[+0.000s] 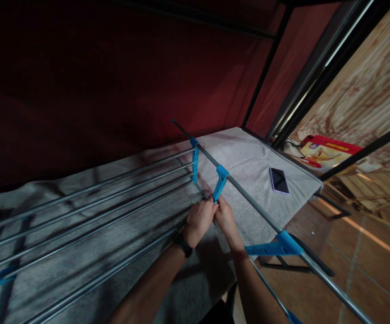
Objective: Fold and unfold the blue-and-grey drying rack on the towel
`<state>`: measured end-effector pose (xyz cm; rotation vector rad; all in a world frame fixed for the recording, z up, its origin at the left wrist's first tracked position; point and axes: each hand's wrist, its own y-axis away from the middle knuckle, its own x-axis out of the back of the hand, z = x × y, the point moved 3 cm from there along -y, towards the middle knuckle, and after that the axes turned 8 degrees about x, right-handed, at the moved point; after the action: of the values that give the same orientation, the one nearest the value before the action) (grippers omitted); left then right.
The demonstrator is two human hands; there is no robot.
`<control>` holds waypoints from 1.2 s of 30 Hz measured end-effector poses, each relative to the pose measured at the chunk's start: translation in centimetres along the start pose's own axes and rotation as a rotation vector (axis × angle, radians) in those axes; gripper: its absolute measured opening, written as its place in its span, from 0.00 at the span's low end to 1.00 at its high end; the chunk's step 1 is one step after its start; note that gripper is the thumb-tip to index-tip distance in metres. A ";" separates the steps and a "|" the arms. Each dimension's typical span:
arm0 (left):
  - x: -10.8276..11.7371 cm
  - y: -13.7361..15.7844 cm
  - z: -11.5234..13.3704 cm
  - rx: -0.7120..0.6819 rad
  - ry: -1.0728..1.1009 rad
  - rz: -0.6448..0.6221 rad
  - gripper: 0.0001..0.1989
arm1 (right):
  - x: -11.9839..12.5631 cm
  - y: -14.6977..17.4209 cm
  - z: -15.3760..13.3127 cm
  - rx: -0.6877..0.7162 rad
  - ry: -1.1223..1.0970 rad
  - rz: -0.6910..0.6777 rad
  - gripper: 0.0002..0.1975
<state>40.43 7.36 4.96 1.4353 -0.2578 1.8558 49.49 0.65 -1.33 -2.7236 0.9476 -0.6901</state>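
- Both bare hands together over a grey cloth, at the lower end of the middle blue bracket (221, 182).
- Left hand (199, 217): back turned up, fingers bent in narrowly on the bracket's lower end; black band (183, 246) round the wrist.
- Right hand (225, 217): close against the left, fingers curled on the same end. Exact finger contacts hidden.
- Middle blue bracket: upper end round a long grey tube (254, 203), body slanting down to the hands.
- Long tube runs slantwise across the cloth, one tip towards the dark red curtain (147, 81), the other past the person's right arm.
- Far blue bracket (195, 164) on that tube, nearer the curtain; several thin parallel tubes (120, 191) reach it from the person's left.
- Near blue bracket (284, 244) on the tube beside the right forearm.
- Thicker tube (127, 261) passes under the left forearm; its end behind the left hand, cannot tell whether held.
- Phone (279, 181) flat on the grey cloth (245, 144), dark screen up, right of the long tube.
- Red and yellow box (330, 150) beyond the cloth's right edge.
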 end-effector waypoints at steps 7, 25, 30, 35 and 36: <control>0.5 -0.4 -0.2 -0.021 -0.016 -0.031 0.18 | 0.2 -0.3 -0.1 0.024 0.100 -0.042 0.15; 0.7 -1.0 -0.8 -0.008 0.010 -0.024 0.16 | -0.4 0.3 0.6 0.037 0.119 0.020 0.15; 0.9 -1.4 -0.5 -0.050 0.007 -0.006 0.16 | -0.4 0.3 0.3 0.030 0.099 0.034 0.16; 1.0 0.7 0.1 -0.050 0.017 0.059 0.16 | -0.2 0.5 0.1 0.049 0.132 0.011 0.15; 0.9 1.6 -0.1 -0.066 0.019 0.100 0.17 | 0.0 0.7 0.2 0.055 0.130 -0.005 0.16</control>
<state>39.21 6.67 6.25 1.3817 -0.3843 1.9213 49.21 0.14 -1.72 -2.6616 0.9350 -0.8901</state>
